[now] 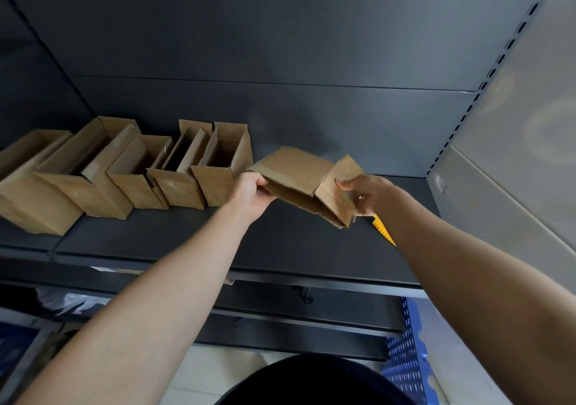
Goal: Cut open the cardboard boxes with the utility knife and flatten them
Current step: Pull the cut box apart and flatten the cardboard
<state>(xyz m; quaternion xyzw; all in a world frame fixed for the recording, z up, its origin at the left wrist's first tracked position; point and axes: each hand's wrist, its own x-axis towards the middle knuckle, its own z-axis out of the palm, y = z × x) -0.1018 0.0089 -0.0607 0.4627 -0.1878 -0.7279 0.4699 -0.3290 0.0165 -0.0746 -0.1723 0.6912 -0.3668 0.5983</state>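
Half-flattened brown box [296, 173] (one flap splayed), gripped at opposite ends by our left hand [249, 195] and right hand [364, 194], yellow knife [383, 229] just beneath the right.

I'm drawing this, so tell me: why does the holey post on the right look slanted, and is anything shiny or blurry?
Head view: the wide-angle lens slants the slotted upright and stretches the forearms; head view again: pale glare patches on the grey side panel; head view too: the cardboard box gripped by the left hand and right hand looks fairly sharp.
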